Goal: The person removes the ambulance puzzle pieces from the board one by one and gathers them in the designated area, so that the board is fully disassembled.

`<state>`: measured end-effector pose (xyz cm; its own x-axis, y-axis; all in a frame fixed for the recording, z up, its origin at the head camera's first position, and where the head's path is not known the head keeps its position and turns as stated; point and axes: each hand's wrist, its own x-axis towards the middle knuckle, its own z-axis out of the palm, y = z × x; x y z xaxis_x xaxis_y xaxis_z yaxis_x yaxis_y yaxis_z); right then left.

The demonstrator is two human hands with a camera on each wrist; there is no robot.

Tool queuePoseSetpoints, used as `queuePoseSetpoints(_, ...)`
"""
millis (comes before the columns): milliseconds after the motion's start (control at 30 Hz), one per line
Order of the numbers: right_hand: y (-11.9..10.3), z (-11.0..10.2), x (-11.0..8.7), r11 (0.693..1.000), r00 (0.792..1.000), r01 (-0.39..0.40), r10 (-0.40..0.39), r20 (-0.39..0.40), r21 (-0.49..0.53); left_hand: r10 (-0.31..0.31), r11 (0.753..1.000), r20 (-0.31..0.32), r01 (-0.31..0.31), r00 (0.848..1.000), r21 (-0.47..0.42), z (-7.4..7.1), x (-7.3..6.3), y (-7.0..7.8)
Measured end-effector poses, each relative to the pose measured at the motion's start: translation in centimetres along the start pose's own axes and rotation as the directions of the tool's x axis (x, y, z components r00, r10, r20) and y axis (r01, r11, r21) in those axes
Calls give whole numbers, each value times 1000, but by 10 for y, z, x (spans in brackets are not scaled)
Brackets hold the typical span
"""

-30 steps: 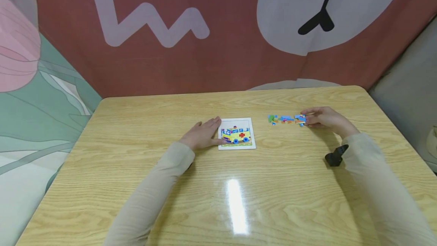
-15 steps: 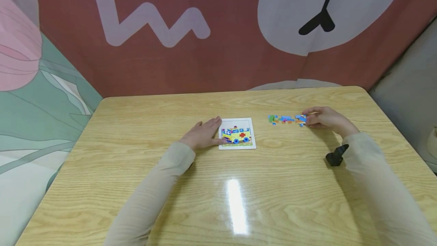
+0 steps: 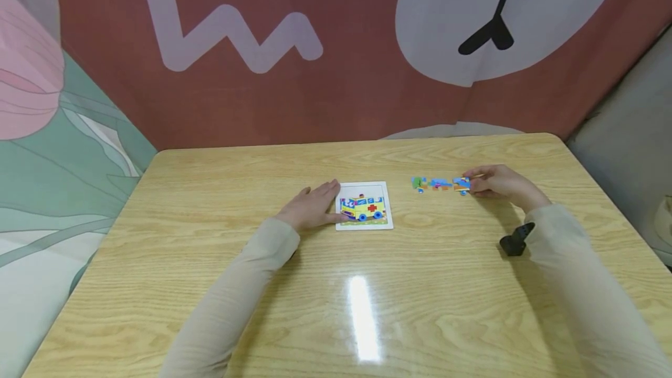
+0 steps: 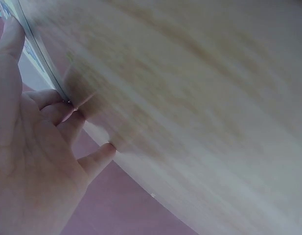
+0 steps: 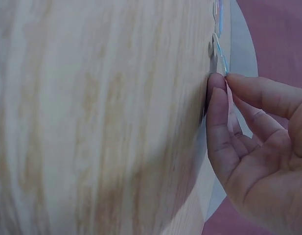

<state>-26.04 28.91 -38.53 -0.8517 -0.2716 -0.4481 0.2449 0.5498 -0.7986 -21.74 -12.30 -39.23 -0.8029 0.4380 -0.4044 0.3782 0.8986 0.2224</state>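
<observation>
1. On the far half of a wooden table [image 3: 294, 308], a white-framed puzzle board [image 3: 357, 189] lies flat, a yellow ambulance [image 3: 364, 209] filling its lower part and a plain pale band running above.
2. At the board's left edge, a person's left hand [image 3: 311, 207] rests spread, fingertips by the upper corner, thumb across the rim near the ambulance's front.
3. Off the board's right edge, a strip of wood separates it from a short row of pieces: a green piece [image 3: 418, 183], then a blue piece [image 3: 440, 184]; whether those two touch is too small to tell.
4. At the row's right end, the right hand [image 3: 501, 182] pinches the outer edge of an end piece [image 3: 461, 184], which looks tilted in the right wrist view.
5. Beyond, the table's far edge meets a red wall hanging [image 3: 357, 107]; toward the person, broad wood stretches between two sleeves [image 3: 564, 261].
</observation>
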Motion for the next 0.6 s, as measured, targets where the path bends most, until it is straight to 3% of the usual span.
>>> queuePoseSetpoints(600,0,-5,-7,999,999,20,-21,-25,-44,0,1000,-2,0,1000,-13,0,0,1)
